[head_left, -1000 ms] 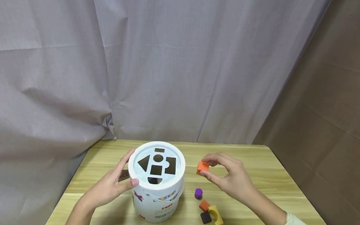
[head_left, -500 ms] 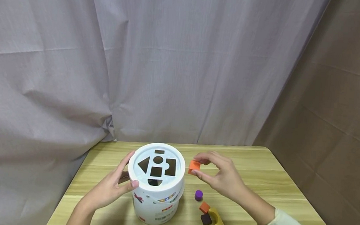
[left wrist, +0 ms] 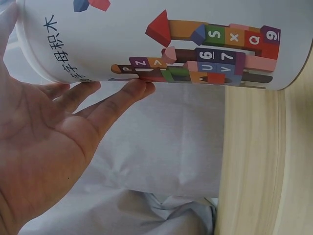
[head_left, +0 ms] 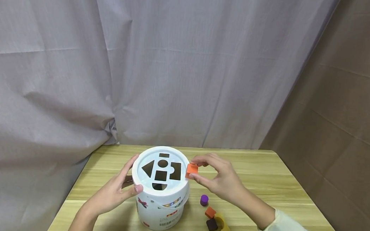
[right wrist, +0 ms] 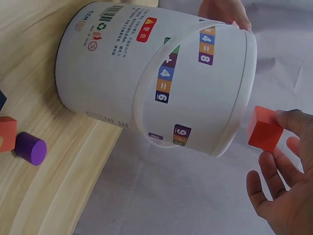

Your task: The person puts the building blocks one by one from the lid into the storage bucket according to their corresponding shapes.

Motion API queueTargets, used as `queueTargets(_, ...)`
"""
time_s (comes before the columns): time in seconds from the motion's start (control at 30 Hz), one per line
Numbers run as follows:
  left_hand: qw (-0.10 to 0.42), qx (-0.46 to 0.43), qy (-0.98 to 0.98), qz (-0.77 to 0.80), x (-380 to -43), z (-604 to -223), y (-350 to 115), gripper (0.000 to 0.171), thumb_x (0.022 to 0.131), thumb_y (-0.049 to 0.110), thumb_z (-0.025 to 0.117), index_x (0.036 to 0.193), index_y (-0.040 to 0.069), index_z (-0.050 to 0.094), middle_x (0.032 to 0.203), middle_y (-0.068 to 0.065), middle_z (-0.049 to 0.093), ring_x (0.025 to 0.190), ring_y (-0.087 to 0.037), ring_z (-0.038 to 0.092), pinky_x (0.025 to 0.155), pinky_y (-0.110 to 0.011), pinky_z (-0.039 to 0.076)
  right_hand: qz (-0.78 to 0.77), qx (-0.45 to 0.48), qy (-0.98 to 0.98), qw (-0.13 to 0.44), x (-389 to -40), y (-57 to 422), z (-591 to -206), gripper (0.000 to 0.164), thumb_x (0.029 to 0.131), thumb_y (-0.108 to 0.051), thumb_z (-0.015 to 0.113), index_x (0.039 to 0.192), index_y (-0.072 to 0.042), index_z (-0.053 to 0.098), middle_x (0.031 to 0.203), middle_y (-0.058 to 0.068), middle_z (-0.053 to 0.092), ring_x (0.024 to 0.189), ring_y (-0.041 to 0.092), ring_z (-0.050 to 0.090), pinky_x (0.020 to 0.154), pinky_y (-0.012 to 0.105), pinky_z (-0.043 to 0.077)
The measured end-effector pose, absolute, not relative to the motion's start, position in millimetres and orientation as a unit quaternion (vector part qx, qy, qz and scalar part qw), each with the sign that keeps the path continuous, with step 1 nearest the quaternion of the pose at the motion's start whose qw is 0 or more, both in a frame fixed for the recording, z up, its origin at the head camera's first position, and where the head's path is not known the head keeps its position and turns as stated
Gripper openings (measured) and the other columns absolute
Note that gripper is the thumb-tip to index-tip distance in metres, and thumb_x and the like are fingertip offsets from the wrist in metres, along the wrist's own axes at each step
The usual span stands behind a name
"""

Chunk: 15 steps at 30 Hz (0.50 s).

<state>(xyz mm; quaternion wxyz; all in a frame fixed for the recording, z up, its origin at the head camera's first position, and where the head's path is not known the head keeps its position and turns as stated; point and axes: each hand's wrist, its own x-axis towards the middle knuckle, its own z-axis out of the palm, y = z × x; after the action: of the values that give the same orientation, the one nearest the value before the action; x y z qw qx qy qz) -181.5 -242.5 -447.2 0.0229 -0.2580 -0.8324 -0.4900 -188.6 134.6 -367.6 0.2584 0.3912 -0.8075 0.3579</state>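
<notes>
Head view: the right hand (head_left: 221,176) pinches the orange cube (head_left: 192,170) near the upright bucket (head_left: 158,214), right of the square hole (head_left: 160,176) in its lid (head_left: 149,156); the left hand (head_left: 111,194), fingers spread, rests against the opposite side.

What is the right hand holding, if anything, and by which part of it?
The right hand pinches an orange block by two opposite sides.

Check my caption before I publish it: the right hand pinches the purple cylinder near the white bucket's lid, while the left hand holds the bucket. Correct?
No: the right wrist view shows the right hand pinching an orange cube; the purple cylinder is on the table. The rest stands.
</notes>
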Motion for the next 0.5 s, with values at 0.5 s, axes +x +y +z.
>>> queueTargets(0.5, 0.028, -0.257, -0.833, -0.49, -180.6, -446.9, -238.2, 0.102, 0.104, 0.026, 0.079, 0.177, 0.043, 0.009, 0.179, -0.018, 0.034, 0.137, -0.045, 0.068, 0.105, -0.054, 0.062, 0.36, 0.396, -0.808, 0.247, -193.8, 119.8, -368.1, 0.057, 0.083, -0.011, 0.098, 0.135, -0.014, 0.074, 0.111, -0.005, 0.083, 0.101, 0.015, 0.077, 0.093, 0.034, 0.064)
